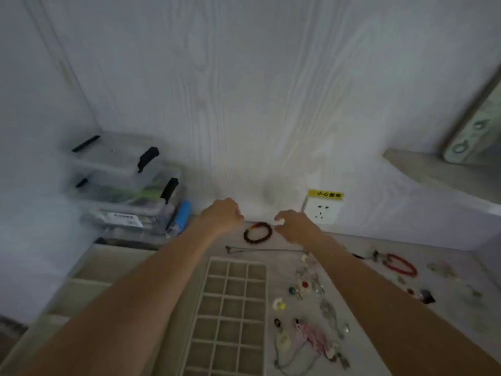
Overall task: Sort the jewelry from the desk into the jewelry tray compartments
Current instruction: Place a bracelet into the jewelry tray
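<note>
Desk: pale surface set against a wood-grain wall, view blurred by motion.

Jewelry tray: gridded tray lies flat at centre, 3 compartments across. Every compartment that shows appears empty. A second, larger divided tray sits to its left.

Storage boxes: clear lidded boxes with black clips stacked in the far left corner. A wall socket with a yellow label sits on the wall to the right of the hands.

Left hand: reaches to the far edge of the desk, fingers curled into a loose fist; nothing visible inside it.

Right hand: reaches alongside, fingers loosely bent and spread, holding nothing.

Beaded bracelet: dark beads with a few coloured ones, lying flat on the desk between the 2 hands, touched by neither so far as the blur allows.

Remaining jewelry: a thin chain necklace lies just beyond the tray; a red bracelet lies to the right; small earrings and pendants are scattered right of the tray.

Assessment: sorting appears barely begun. The step in hand is likely picking up the beaded bracelet. The next move calls for closing fingers round its ring, lifting clear, and carrying it to a compartment wide enough to take it.
</note>
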`<state>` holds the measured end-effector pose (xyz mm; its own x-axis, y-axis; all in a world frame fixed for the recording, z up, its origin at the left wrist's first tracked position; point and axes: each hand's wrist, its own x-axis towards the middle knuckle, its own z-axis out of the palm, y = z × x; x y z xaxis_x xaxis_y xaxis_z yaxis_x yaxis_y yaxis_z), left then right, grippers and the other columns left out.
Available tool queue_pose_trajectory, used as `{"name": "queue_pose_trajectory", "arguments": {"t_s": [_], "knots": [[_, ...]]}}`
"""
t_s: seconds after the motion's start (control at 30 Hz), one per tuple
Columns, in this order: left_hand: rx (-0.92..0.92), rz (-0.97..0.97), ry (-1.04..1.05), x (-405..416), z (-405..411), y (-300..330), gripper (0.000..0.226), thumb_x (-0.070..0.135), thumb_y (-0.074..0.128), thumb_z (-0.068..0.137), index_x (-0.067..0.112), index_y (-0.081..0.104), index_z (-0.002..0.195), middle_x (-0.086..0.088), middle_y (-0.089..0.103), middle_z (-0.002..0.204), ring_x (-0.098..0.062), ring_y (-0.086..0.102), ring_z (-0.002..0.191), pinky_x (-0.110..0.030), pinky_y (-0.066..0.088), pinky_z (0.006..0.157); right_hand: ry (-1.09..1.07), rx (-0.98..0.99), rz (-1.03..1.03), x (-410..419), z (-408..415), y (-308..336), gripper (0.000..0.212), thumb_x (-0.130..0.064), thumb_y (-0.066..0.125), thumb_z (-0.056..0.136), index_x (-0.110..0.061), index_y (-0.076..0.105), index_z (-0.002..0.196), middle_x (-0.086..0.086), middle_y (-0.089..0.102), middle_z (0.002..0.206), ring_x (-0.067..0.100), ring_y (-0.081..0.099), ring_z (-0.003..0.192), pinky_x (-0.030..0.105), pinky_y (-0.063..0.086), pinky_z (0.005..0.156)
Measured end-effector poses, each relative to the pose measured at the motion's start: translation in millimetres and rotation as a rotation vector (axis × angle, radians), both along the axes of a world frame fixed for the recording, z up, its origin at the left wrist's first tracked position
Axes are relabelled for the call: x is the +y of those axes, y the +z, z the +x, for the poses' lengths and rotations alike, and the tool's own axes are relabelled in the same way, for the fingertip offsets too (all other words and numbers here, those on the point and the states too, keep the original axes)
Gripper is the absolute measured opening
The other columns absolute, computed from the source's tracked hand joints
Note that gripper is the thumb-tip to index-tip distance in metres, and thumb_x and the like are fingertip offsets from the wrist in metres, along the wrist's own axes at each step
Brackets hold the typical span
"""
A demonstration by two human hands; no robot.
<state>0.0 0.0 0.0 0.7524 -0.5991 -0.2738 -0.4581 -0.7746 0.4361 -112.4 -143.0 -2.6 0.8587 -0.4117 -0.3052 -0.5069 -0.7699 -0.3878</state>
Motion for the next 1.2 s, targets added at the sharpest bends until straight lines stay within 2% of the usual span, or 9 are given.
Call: {"name": "queue_pose_trajectory", "arguments": {"t_s": [0.1, 0.23, 0.43, 0.57, 0.7, 0.83, 0.9, 1.0, 1.2], "knots": [[-0.012, -0.013, 0.029, -8.3, 2.3, -43.4, 0.026, 0.015, 0.042, 0.087, 0.013, 0.044, 0.061, -0.002, 0.051, 0.069, -0.021, 0.052, 0.073, -0.029, 0.041, 0.068, 0.076, -0.004, -0.040, 3.7, 16.3, -39.1, 0.042, -0.009, 0.039, 0.098, -0.015, 0.042, 0.140, 0.012, 0.047, 0.138, 0.028, 0.047, 0.122, 0.030, 0.038, 0.099], [-0.111, -0.013, 0.099, -22.4, 0.5, -87.4, 0.021, 0.029, 0.047, 0.092, 0.011, 0.059, 0.092, -0.009, 0.061, 0.103, -0.027, 0.055, 0.100, -0.036, 0.042, 0.090, 0.062, -0.043, -0.137, 2.5, 37.2, -84.8, 0.036, -0.008, 0.038, 0.098, -0.006, 0.048, 0.132, 0.019, 0.048, 0.131, 0.033, 0.049, 0.116, 0.036, 0.043, 0.096], [-0.159, 0.048, 0.113, -41.3, -3.9, -101.5, 0.024, 0.019, 0.047, 0.094, 0.008, 0.055, 0.114, -0.012, 0.055, 0.121, -0.030, 0.050, 0.114, -0.040, 0.035, 0.100, -0.037, -0.134, -0.134, 12.2, 49.9, -98.0, 0.024, 0.002, 0.047, 0.091, 0.003, 0.054, 0.114, 0.021, 0.059, 0.114, 0.027, 0.057, 0.094, 0.028, 0.040, 0.069], [-0.022, -0.254, 0.083, -28.0, -10.4, -81.2, 0.024, 0.012, 0.041, 0.097, -0.001, 0.061, 0.101, -0.006, 0.060, 0.092, -0.018, 0.057, 0.085, -0.027, 0.045, 0.076, -0.170, -0.301, 0.191, 18.2, 40.5, -76.7, 0.045, -0.006, 0.058, 0.089, 0.005, 0.037, 0.127, 0.019, 0.053, 0.115, 0.026, 0.054, 0.100, 0.028, 0.044, 0.075], [0.140, -0.539, 0.128, 2.4, -24.9, -45.8, 0.002, 0.009, 0.050, 0.094, 0.010, 0.049, 0.093, -0.001, 0.062, 0.078, -0.009, 0.061, 0.062, -0.021, 0.050, 0.062, -0.304, -0.479, 0.544, 33.3, 21.5, -43.7, 0.026, -0.002, 0.055, 0.083, -0.002, 0.056, 0.109, 0.014, 0.058, 0.097, 0.030, 0.060, 0.090, 0.042, 0.054, 0.085], [0.179, -0.630, 0.124, 40.8, -39.1, -20.1, 0.015, 0.006, 0.056, 0.091, 0.012, 0.047, 0.101, -0.006, 0.063, 0.080, -0.016, 0.065, 0.060, -0.024, 0.056, 0.057, -0.246, -0.545, 0.792, 60.8, -1.4, -8.9, 0.020, 0.008, 0.051, 0.086, -0.004, 0.061, 0.099, 0.011, 0.062, 0.081, 0.020, 0.061, 0.066, 0.031, 0.055, 0.068], [0.112, -0.647, 0.105, 63.0, -46.3, -11.2, 0.018, 0.006, 0.058, 0.090, 0.013, 0.046, 0.102, -0.009, 0.061, 0.085, -0.022, 0.065, 0.064, -0.034, 0.058, 0.064, -0.204, -0.585, 0.859, 80.1, -12.3, 3.8, 0.021, 0.008, 0.053, 0.085, -0.002, 0.061, 0.103, 0.012, 0.062, 0.078, 0.020, 0.062, 0.064, 0.031, 0.055, 0.068], [-0.044, -0.682, 0.079, 105.3, -57.7, -2.5, 0.019, 0.007, 0.057, 0.091, 0.017, 0.045, 0.101, -0.004, 0.058, 0.084, -0.012, 0.060, 0.062, -0.017, 0.053, 0.055, -0.117, -0.638, 0.880, 115.9, -28.1, 10.0, 0.025, 0.006, 0.052, 0.086, -0.006, 0.060, 0.107, 0.012, 0.064, 0.082, 0.019, 0.063, 0.066, 0.035, 0.056, 0.075], [-0.240, -0.661, 0.038, 209.9, -84.4, 0.7, 0.027, -0.002, 0.053, 0.087, 0.020, 0.062, 0.076, -0.002, 0.065, 0.088, -0.005, 0.057, 0.071, -0.019, 0.049, 0.063, 0.039, -0.688, 0.822, 209.9, -55.9, 3.8, 0.027, 0.007, 0.060, 0.083, -0.016, 0.049, 0.091, 0.028, 0.063, 0.096, 0.032, 0.061, 0.074, 0.048, 0.054, 0.078]]}}
